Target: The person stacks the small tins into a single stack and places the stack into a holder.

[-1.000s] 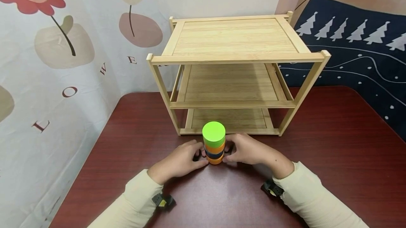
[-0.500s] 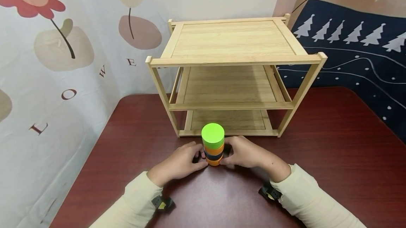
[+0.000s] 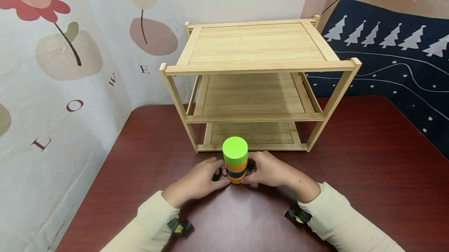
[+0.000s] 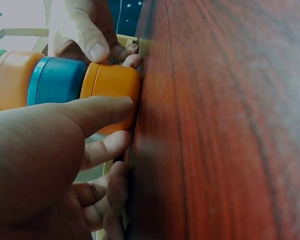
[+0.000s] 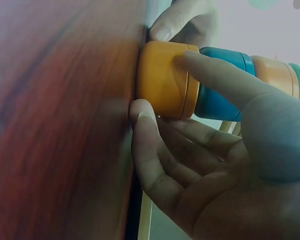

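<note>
A column of small round plastic jars stands upright on the table. The lowest is an orange jar [image 4: 115, 80], and above it come a blue jar [image 4: 62, 82] that looks nearly black in the head view, a second orange jar [image 3: 236, 166] and a bright green jar [image 3: 235, 148] on top. My left hand [image 3: 196, 180] holds the lowest jar from the left, thumb across its near side and fingers behind. From the right, my right hand [image 3: 275, 169] grips the same jar between thumb and fingers, its fingertips low by the tabletop.
Right behind the column stands a three-tier wooden rack [image 3: 259, 45] on the dark red table [image 3: 140, 147]. A printed cloth [image 3: 105, 18] hangs behind on the left, a navy one [image 3: 386, 65] on the right. Black cameras [image 3: 180, 224] are strapped at both wrists.
The head view has shifted slightly. My right thumb sits a little farther round the front of the lowest jar; otherwise both hands and the column stay in place.
</note>
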{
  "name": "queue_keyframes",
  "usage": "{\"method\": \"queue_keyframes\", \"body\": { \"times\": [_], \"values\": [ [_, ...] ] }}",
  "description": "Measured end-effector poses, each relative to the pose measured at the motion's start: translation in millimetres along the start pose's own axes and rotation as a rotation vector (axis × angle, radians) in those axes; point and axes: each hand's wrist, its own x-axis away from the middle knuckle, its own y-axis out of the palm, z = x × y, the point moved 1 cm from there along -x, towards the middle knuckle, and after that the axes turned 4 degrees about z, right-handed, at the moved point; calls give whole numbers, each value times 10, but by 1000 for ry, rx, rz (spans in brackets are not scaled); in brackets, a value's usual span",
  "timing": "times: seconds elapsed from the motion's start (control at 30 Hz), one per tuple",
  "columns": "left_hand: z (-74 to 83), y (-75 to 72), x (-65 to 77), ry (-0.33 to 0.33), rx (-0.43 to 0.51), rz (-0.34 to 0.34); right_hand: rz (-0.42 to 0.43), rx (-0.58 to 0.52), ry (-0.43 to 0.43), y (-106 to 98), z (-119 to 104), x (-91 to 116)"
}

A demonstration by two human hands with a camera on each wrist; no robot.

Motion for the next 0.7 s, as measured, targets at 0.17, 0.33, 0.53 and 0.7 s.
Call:
{"method": "queue_keyframes", "body": {
  "times": [0.17,0.33,0.53,0.7],
  "values": [
    [1,6,-3,16,-9,13,-1,-20,-5,8,12,1],
    [-5,5,1,18,-6,16,8,-12,-12,15,18,-9],
    [-5,2,4,18,-2,15,11,-14,-23,13,19,-13],
    [5,-5,3,16,-9,13,-1,-36,-21,12,26,-14]
  ]
}}
